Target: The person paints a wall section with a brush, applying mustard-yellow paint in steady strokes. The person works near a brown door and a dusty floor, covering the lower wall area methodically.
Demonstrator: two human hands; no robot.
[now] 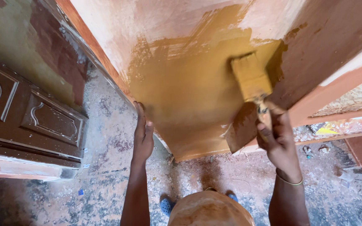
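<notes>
Dusty floor; hands: right hand gripping brush

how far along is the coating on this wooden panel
Roughly the middle of the wooden panel already carries wet mustard-yellow coating. In hand: the right hand presses a wide brush at the coated patch's right edge, while the left hand steadies the panel's lower left edge. Left: the pale upper area and the brown right side look bare.

Left hand flat, fingers extended; right hand raised, fingers clenched.
</notes>
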